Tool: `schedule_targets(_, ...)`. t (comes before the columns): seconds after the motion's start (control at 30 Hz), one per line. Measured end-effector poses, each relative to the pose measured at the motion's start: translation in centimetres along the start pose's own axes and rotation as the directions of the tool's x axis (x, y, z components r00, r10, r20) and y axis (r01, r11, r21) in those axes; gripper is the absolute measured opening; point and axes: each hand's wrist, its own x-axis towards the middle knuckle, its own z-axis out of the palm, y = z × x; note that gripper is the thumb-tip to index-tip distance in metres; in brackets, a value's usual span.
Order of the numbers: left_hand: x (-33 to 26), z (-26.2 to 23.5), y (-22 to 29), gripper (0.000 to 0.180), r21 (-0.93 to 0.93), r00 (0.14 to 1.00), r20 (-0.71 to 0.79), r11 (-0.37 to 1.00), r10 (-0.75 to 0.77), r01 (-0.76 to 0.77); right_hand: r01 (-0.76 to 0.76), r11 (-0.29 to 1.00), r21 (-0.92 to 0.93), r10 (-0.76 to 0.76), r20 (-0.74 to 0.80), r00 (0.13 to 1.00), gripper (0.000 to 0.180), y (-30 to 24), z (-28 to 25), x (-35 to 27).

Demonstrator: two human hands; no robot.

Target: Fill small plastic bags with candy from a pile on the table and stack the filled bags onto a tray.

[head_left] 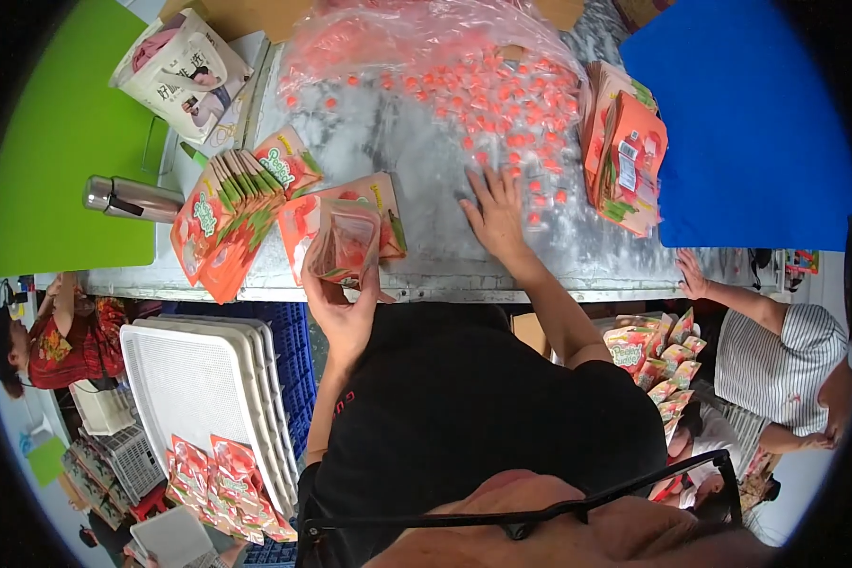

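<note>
My left hand (346, 317) grips a red and pink pouch (303, 227) by its lower edge, above the near edge of the metal table (426, 256). The pouch's mouth gapes, and pink shows inside through its translucent film. My right hand (498, 216) lies on the tabletop with its fingers spread, holding nothing. Its fingertips are beside the nearest of many small, clear-wrapped red candies (502, 95). Left of the held pouch lies a fanned stack of similar pouches (227, 222). Another flat pouch (393, 213) is partly hidden behind it.
A large clear plastic bag (398, 38) spreads at the back. Another pouch stack (625, 151) lies right, by a blue panel (757, 114). A steel flask (133, 197) and white bag (185, 80) are left, white trays (185, 379) below. A co-worker's hand (691, 276) touches the table's right edge.
</note>
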Motion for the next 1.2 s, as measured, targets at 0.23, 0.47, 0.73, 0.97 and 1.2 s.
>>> schedule_targets(0.23,-0.1,-0.9,-0.1,0.071,-0.020,0.999,-0.028,0.999,-0.043,0.042,-0.135,0.703,0.698,0.273,-0.090,0.958,0.042,2.4,-4.2,0.0)
schedule_targets(0.47,-0.1,-0.7,-0.5,0.068,-0.057,0.996,-0.032,0.995,-0.082,0.080,-0.130,0.904,0.407,0.145,-0.006,0.989,0.043,4.8,-2.4,-3.7)
schedule_targets(0.73,-0.4,-0.8,-0.4,0.066,-0.108,0.994,-0.053,0.990,-0.091,0.085,-0.105,0.940,0.324,0.078,0.095,0.992,0.041,3.7,-3.0,-0.9)
schedule_targets(0.97,-0.6,-1.1,-0.4,0.068,-0.079,0.995,-0.047,0.993,-0.091,0.087,-0.288,0.859,0.424,0.255,0.134,0.958,0.041,8.0,-1.7,2.1)
schedule_targets(1.2,-0.2,-1.1,-0.7,0.070,-0.069,0.996,-0.026,0.994,-0.089,0.087,0.146,0.918,0.368,-0.149,-0.021,0.989,0.042,5.0,-2.6,-0.5)
